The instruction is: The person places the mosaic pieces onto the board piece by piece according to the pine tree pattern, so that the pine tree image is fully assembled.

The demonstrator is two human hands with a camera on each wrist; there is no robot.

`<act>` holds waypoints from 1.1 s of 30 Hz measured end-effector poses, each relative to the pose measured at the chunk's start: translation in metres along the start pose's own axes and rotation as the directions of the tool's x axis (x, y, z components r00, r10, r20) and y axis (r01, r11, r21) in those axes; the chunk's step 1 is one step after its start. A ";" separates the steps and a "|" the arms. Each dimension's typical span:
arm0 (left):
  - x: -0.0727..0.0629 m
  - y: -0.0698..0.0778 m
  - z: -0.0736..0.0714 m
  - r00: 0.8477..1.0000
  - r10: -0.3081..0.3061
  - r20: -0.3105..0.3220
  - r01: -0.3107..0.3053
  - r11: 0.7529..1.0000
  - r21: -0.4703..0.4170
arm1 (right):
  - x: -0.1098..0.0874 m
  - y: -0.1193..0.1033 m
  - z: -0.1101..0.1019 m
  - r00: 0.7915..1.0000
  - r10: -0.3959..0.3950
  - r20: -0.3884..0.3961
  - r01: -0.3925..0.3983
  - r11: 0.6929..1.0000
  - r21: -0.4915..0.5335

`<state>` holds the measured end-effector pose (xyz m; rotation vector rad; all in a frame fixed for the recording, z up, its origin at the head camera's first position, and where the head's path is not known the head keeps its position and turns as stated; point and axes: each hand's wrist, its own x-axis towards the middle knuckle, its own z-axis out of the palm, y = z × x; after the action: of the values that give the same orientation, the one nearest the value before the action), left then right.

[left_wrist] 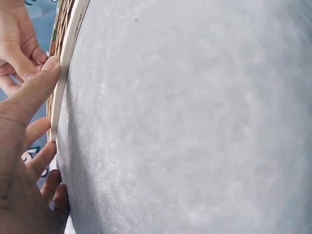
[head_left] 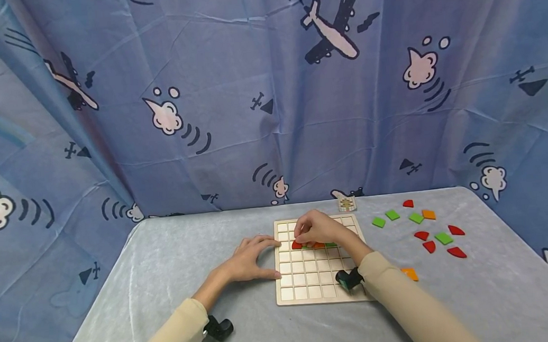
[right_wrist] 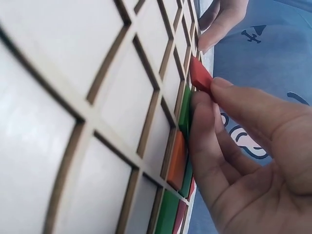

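Observation:
A light wooden grid board (head_left: 299, 280) lies on the table. My right hand (head_left: 318, 229) is over its upper part, pinching a red wedge-shaped piece (right_wrist: 200, 74) between thumb and fingers. In the right wrist view that piece is tilted against the grid, beside a green tile (right_wrist: 185, 108). An orange tile (right_wrist: 176, 161) and another green tile (right_wrist: 168, 212) sit in cells along there, partly hidden by the hand in the head view. My left hand (head_left: 251, 260) touches the board's left edge (left_wrist: 63, 87), thumb and fingers spread.
Right of the board lie loose red wedges (head_left: 457, 252), green squares (head_left: 443, 238) and orange squares (head_left: 428, 215). One orange piece (head_left: 409, 274) is nearer the right forearm. A small patterned card (head_left: 347, 204) lies behind the board. A blue curtain (head_left: 232, 115) hangs at the table's back.

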<state>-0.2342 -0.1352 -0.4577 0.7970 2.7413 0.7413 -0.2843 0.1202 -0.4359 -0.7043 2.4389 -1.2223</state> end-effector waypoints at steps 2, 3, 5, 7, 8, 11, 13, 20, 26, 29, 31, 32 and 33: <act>0.000 -0.001 0.000 1.000 0.007 -0.004 -0.007 1.000 0.001 | -0.001 -0.003 0.000 1.000 0.003 -0.001 -0.003 1.000 -0.007; 0.000 -0.001 0.000 1.000 0.009 -0.005 -0.009 1.000 0.001 | -0.001 -0.003 0.000 1.000 0.002 -0.001 -0.002 1.000 -0.014; 0.001 -0.001 0.000 1.000 0.013 -0.008 -0.013 1.000 -0.001 | -0.001 -0.004 0.000 1.000 -0.007 -0.002 0.007 1.000 -0.030; 0.000 -0.002 0.000 1.000 0.012 -0.009 -0.012 1.000 -0.003 | -0.001 -0.004 0.000 1.000 -0.004 -0.005 0.004 0.999 -0.052; 0.000 -0.002 0.000 1.000 0.011 -0.009 -0.011 1.000 -0.004 | 0.000 -0.004 -0.001 1.000 -0.008 -0.006 0.008 0.998 -0.065; 0.001 -0.002 0.001 1.000 0.014 -0.011 -0.014 1.000 0.000 | 0.001 -0.004 0.000 1.000 -0.005 -0.004 0.005 0.996 -0.090; 0.001 -0.003 0.001 1.000 0.017 -0.013 -0.017 1.000 0.004 | 0.002 -0.005 0.000 1.000 -0.007 -0.002 0.006 0.995 -0.099; 0.001 -0.001 0.000 1.000 0.010 -0.007 -0.010 1.000 -0.010 | 0.003 -0.005 0.002 1.000 -0.013 -0.003 0.013 0.994 -0.105; 0.001 -0.002 0.000 1.000 0.006 -0.007 -0.006 1.000 -0.010 | 0.004 -0.005 0.003 0.999 -0.042 -0.005 0.041 0.993 -0.110; 0.001 -0.002 0.000 1.000 0.006 -0.005 -0.006 1.000 -0.010 | 0.005 -0.005 0.003 0.999 -0.053 -0.005 0.052 0.992 -0.119; 0.001 -0.002 0.000 1.000 0.005 -0.002 -0.005 1.000 -0.012 | 0.005 -0.005 0.003 0.999 -0.054 -0.005 0.052 0.991 -0.124; 0.001 -0.002 0.000 1.000 0.004 0.000 -0.004 1.000 -0.012 | 0.005 -0.005 0.003 0.999 -0.053 -0.005 0.052 0.990 -0.128; 0.001 -0.002 0.000 1.000 0.005 0.000 -0.005 1.000 -0.011 | 0.006 -0.005 0.003 0.999 -0.054 -0.003 0.053 0.990 -0.130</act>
<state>-0.2355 -0.1358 -0.4589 0.8015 2.7334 0.7565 -0.2858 0.1124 -0.4341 -0.8077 2.5385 -1.0942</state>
